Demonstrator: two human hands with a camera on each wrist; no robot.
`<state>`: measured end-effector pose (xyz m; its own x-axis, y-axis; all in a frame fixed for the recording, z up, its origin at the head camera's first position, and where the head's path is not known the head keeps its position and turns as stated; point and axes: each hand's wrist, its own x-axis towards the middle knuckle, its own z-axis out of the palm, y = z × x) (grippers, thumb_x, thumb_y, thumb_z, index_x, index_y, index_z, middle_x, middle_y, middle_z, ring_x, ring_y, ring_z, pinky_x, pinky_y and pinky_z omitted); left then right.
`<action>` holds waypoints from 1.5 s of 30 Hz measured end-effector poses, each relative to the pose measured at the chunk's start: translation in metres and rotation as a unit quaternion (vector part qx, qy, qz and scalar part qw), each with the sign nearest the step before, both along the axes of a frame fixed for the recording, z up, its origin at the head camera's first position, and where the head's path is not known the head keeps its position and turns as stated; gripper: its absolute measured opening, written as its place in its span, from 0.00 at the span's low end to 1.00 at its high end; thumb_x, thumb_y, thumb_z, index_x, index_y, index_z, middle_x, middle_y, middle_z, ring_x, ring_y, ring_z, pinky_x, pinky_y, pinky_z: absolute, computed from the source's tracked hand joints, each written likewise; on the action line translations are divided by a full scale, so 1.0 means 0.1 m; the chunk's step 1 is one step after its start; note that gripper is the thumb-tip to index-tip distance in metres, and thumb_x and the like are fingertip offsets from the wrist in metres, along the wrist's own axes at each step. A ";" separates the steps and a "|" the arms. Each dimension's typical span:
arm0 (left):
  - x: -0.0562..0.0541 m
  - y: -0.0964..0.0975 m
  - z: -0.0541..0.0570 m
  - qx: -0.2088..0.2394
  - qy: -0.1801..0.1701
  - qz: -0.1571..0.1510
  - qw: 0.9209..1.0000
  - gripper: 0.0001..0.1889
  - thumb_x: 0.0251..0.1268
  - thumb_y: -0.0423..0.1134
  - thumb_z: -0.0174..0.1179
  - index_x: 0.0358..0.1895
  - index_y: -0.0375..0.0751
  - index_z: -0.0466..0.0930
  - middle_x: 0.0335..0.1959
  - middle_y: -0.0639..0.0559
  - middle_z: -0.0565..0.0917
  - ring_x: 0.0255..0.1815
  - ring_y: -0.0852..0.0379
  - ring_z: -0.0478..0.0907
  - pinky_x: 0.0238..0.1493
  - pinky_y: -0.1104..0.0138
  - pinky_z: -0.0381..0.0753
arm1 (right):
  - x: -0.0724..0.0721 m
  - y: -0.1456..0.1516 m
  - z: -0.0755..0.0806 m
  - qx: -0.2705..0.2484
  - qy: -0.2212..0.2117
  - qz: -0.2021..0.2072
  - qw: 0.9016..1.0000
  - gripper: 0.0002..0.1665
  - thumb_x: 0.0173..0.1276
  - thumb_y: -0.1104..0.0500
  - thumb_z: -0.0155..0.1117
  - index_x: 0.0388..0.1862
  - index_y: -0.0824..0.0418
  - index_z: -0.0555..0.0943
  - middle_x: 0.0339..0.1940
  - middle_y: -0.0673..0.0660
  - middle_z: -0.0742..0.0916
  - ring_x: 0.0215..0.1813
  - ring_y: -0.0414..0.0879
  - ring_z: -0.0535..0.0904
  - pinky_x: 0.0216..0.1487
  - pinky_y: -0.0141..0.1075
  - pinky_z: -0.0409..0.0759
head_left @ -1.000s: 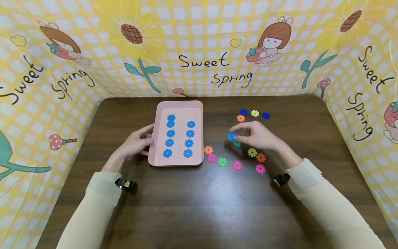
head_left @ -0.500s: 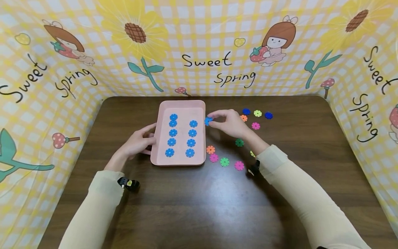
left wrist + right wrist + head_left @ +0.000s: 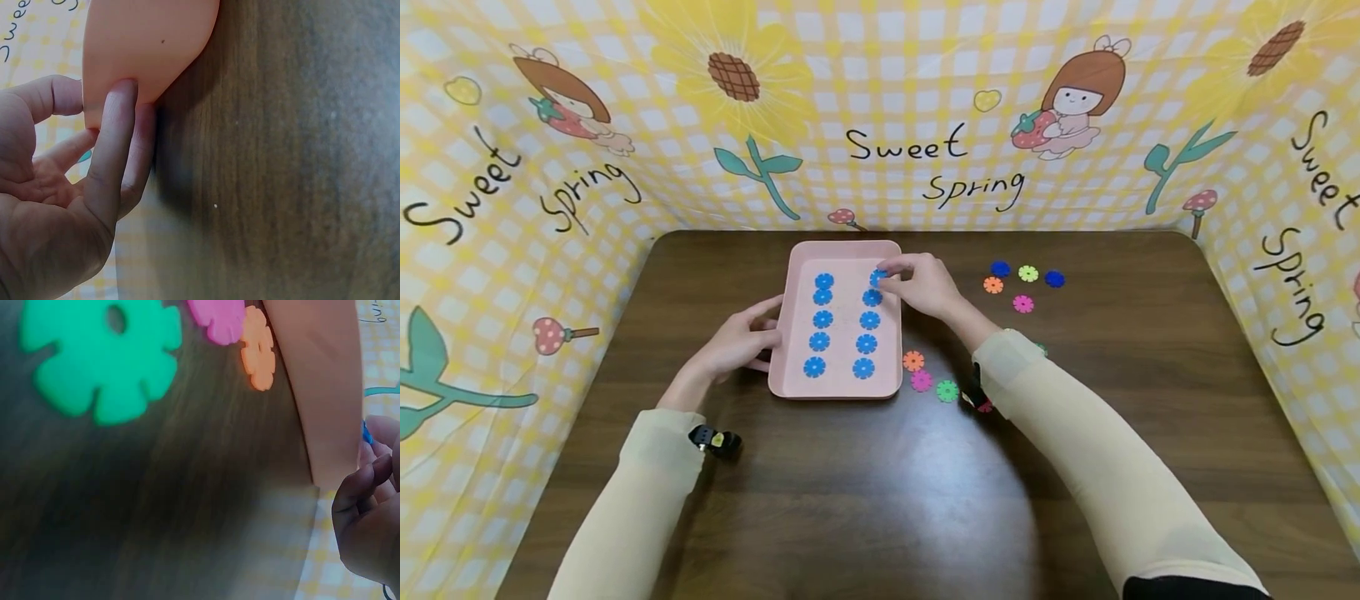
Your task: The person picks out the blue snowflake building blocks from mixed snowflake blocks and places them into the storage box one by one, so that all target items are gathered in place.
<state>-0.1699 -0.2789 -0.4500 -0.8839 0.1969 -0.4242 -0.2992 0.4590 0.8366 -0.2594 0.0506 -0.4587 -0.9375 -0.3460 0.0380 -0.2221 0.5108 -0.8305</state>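
Observation:
On the wooden table lies a pink tray [image 3: 837,390], bearing blue notched interlocking discs [image 3: 819,342] in two columns. My left hand [image 3: 730,346] grips the tray's left side, thumb at the rim and fingers [image 3: 119,125] against the outer wall. Over the tray's far right part, my right hand [image 3: 921,287] pinches a blue interlocking disc [image 3: 876,276] between thumb and fingertips. Only a blue sliver of this disc [image 3: 367,432] shows in the right wrist view, past the tray wall [image 3: 331,394]. The held disc is close above the top disc of the right column.
Right of the tray lie an orange disc [image 3: 913,361], a pink disc [image 3: 922,381] and a green disc [image 3: 947,391]. Farther back are dark blue [image 3: 1000,268], yellow-green [image 3: 1028,273] and pink [image 3: 1023,304] discs. My right sleeve [image 3: 1060,400] covers other discs. Printed cloth surrounds the table.
My right hand has carried the blue disc leftward from among the loose discs, across the tray's right rim and over its far right part. The left hand stays at the tray's side.

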 end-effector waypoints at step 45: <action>-0.04 -0.01 -0.02 -0.009 0.003 -0.014 1.000 0.41 0.74 0.37 0.56 0.86 0.57 0.50 0.67 0.32 0.71 0.54 0.39 0.79 0.43 0.53 0.89 | 0.46 0.92 0.38 0.085 0.090 -0.058 0.991 0.25 0.73 0.45 0.70 0.63 0.53 0.85 0.56 0.51 0.89 0.40 0.53 0.84 0.49 0.47 0.79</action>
